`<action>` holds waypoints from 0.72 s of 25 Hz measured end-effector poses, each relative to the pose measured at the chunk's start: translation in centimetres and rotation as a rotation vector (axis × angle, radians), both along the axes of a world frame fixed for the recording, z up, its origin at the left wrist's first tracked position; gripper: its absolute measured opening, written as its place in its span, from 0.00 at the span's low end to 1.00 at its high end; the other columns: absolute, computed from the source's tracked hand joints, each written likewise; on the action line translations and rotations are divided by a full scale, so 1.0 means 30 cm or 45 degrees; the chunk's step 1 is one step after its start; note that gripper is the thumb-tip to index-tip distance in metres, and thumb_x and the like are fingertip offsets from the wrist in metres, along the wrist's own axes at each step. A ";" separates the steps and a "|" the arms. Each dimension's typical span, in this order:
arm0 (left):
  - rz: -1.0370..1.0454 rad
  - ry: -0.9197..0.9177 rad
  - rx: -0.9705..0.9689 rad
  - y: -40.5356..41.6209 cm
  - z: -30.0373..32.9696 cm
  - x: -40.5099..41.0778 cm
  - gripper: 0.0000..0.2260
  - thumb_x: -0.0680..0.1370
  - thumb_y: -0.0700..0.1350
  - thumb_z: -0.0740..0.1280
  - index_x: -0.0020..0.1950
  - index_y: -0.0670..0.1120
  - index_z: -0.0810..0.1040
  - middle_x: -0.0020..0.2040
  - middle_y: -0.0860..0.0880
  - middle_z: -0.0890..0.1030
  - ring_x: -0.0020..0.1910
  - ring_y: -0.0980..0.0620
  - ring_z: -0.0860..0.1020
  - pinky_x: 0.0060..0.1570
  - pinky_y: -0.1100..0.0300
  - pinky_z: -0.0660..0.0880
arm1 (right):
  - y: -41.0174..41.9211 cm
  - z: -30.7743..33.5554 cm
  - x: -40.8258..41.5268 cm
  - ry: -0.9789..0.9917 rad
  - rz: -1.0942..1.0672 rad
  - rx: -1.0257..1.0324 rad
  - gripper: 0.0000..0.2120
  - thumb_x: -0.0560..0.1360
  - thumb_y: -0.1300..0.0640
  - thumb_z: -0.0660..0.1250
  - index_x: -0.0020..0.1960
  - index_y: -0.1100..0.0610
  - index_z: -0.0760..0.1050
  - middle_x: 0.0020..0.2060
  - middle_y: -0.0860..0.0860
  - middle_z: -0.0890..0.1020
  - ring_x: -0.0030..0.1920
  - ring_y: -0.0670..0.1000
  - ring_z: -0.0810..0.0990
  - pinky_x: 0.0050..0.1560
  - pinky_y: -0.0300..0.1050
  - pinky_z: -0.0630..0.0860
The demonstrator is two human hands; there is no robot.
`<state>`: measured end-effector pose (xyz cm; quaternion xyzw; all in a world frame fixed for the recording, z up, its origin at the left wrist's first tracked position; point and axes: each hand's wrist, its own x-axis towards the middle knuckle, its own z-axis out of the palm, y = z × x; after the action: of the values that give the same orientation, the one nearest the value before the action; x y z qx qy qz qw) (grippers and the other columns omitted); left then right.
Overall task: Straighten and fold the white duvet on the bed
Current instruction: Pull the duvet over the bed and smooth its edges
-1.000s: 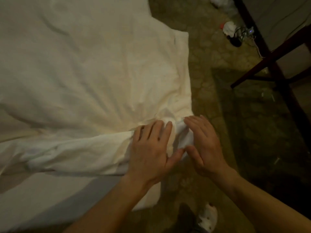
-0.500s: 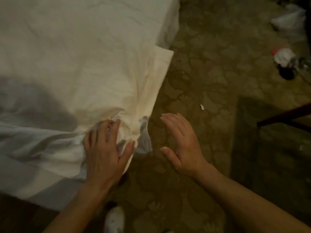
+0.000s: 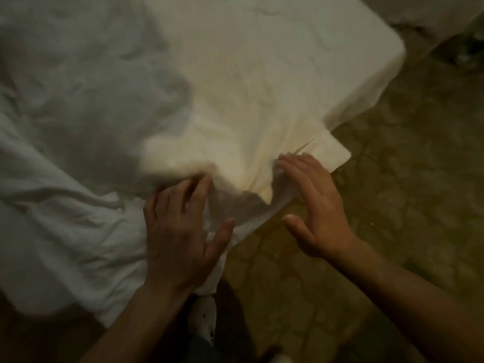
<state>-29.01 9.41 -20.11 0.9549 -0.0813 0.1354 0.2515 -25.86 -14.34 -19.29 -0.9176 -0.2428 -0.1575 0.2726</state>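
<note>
The white duvet covers the bed and fills the upper and left part of the head view; its near corner hangs over the bed's edge. My left hand lies flat on the crumpled corner with fingers spread, pressing the cloth down. My right hand is at the corner's outer edge, fingers straight, fingertips touching the fabric, thumb held apart over the floor. A loose flap of the corner sticks out beyond my right fingertips. The left half of the duvet lies in shadow and is wrinkled.
A patterned stone floor runs along the right and bottom of the bed. My white shoe shows below the hanging cloth. More white bedding or furniture sits at the top right corner, blurred.
The view has swung so the bed corner sits more to the right. My right hand has come back from the air onto the duvet's corner edge. My left hand still presses the cloth.
</note>
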 end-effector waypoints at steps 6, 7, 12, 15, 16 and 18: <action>0.306 -0.058 0.061 -0.110 0.044 -0.024 0.33 0.80 0.66 0.50 0.71 0.43 0.72 0.62 0.40 0.76 0.61 0.41 0.74 0.60 0.44 0.67 | -0.083 -0.003 0.092 -0.034 0.313 0.111 0.40 0.81 0.34 0.48 0.69 0.70 0.72 0.68 0.64 0.75 0.71 0.63 0.72 0.69 0.69 0.66; 0.347 -0.064 0.075 -0.129 0.048 -0.032 0.33 0.80 0.66 0.50 0.71 0.43 0.73 0.62 0.40 0.76 0.60 0.41 0.74 0.60 0.44 0.68 | -0.097 0.002 0.107 -0.032 0.365 0.107 0.40 0.81 0.34 0.49 0.69 0.70 0.72 0.68 0.63 0.75 0.71 0.63 0.72 0.69 0.69 0.66; 0.528 -0.226 0.112 -0.188 -0.005 -0.166 0.30 0.80 0.62 0.55 0.67 0.39 0.75 0.61 0.38 0.77 0.58 0.39 0.76 0.58 0.43 0.70 | -0.131 -0.016 0.084 -0.058 0.565 0.150 0.36 0.82 0.36 0.51 0.70 0.67 0.71 0.68 0.63 0.76 0.71 0.61 0.72 0.70 0.68 0.66; 0.565 -0.359 0.133 -0.152 -0.067 -0.228 0.27 0.80 0.59 0.57 0.66 0.38 0.75 0.61 0.39 0.77 0.59 0.40 0.74 0.61 0.45 0.67 | -0.042 -0.090 0.043 -0.162 0.769 0.133 0.34 0.82 0.36 0.53 0.70 0.65 0.70 0.66 0.63 0.76 0.70 0.62 0.73 0.71 0.64 0.67; 0.601 -0.393 0.156 -0.135 -0.088 -0.232 0.27 0.80 0.59 0.57 0.66 0.38 0.75 0.61 0.39 0.76 0.59 0.41 0.73 0.61 0.46 0.67 | 0.000 -0.119 0.042 -0.207 0.833 0.146 0.34 0.82 0.37 0.54 0.70 0.65 0.71 0.66 0.63 0.77 0.69 0.62 0.73 0.71 0.63 0.67; 0.687 -0.498 0.221 -0.101 -0.134 -0.223 0.27 0.81 0.59 0.56 0.66 0.38 0.75 0.60 0.38 0.77 0.59 0.40 0.73 0.61 0.46 0.67 | 0.087 -0.174 0.054 -0.310 0.896 0.187 0.35 0.81 0.38 0.55 0.69 0.68 0.72 0.66 0.64 0.77 0.69 0.63 0.73 0.70 0.65 0.68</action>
<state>-35.69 6.38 -24.12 0.9158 0.1163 0.3702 0.1039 -24.23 -11.73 -24.53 -0.7306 -0.5619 -0.1792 0.3441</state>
